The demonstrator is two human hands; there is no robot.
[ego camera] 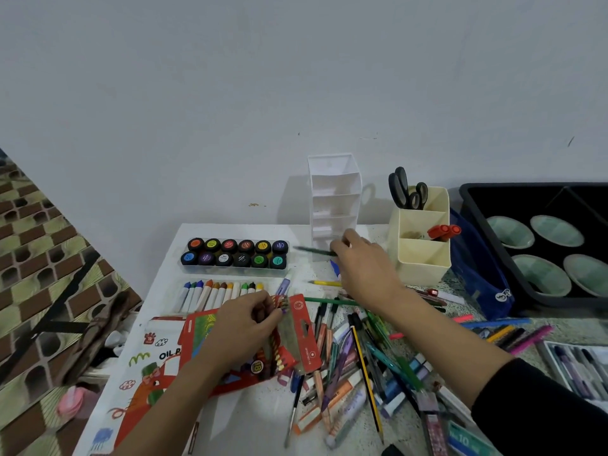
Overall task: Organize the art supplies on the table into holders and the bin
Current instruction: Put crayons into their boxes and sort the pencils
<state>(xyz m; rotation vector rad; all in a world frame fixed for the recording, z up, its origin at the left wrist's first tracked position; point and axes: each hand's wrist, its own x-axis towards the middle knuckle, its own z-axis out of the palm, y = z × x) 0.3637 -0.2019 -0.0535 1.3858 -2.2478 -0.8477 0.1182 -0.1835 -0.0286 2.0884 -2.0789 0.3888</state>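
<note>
My right hand [363,268] pinches a dark green pencil [311,250], held level just in front of the tall white tiered holder [334,199] at the back of the table. My left hand [245,319] grips a bunch of colored pencils [278,348] at the open end of their red pack [301,330]. A cream compartment holder [422,255] to the right holds scissors [406,189] and red markers [444,231]. A black bin [473,205] sits at far right. Several loose pens and pencils [358,366] lie piled under my right forearm.
A tray of paint jars [235,253] and a row of crayons [217,292] lie at back left, an oil pastel box [144,366] at front left. A blue pouch [478,274] leans by the bin, which holds several green bowls [539,274]. The table's left edge drops to a patterned floor.
</note>
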